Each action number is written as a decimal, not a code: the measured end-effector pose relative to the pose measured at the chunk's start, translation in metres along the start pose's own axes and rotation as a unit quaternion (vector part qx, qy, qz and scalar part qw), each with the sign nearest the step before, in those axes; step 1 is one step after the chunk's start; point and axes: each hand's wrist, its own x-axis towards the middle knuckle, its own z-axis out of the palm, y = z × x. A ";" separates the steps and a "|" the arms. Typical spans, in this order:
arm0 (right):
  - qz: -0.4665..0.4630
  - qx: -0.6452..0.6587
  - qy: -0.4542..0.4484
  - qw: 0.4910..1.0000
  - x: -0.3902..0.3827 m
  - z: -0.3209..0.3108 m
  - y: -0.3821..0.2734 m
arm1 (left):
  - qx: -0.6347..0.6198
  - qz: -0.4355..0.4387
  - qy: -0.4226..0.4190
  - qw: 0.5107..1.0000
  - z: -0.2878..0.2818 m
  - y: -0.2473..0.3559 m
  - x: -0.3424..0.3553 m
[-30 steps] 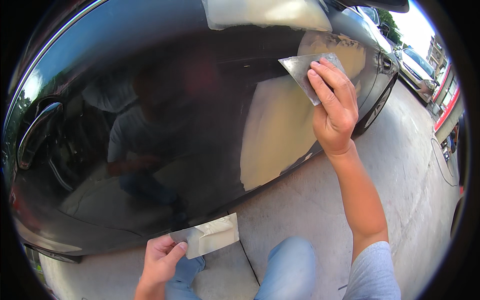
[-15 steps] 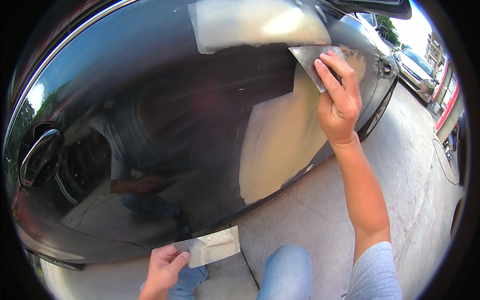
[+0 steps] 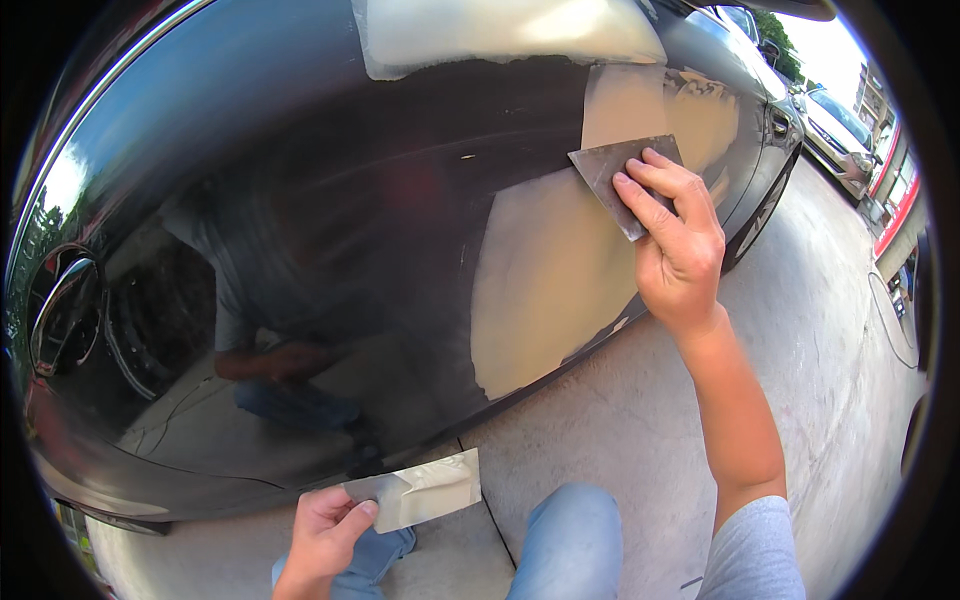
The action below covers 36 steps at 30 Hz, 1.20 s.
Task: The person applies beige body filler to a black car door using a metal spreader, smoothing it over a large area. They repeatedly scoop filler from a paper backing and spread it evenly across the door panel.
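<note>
Pressed flat against the dark car door (image 3: pixel 330 230) is a grey metal filler spreader (image 3: pixel 608 172), gripped by my right hand (image 3: pixel 682 245) with the fingers laid on its face. Around it lies beige body filler (image 3: pixel 545 285), smooth on the lower patch and ragged at the far right edge. A lighter filler patch (image 3: pixel 500 35) covers the door higher up. Low at the front, my left hand (image 3: pixel 325 525) pinches one end of a second flat spreader (image 3: pixel 425 490), which carries a lump of creamy filler on its surface.
The chrome door handle (image 3: pixel 65 310) is at the left. My knees in blue jeans (image 3: pixel 570 540) are close below the door. Concrete ground (image 3: pixel 800 370) stretches to the right, where a white car (image 3: pixel 838 135) is parked.
My right hand has drawn the spreader downward and slightly left, and a filler strip now shows above it. My left hand has barely moved. The view has shifted slightly.
</note>
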 end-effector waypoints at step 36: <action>-0.048 -0.014 0.020 0.999 0.022 -0.025 0.004 | 0.021 0.018 -0.031 0.999 0.005 -0.002 0.000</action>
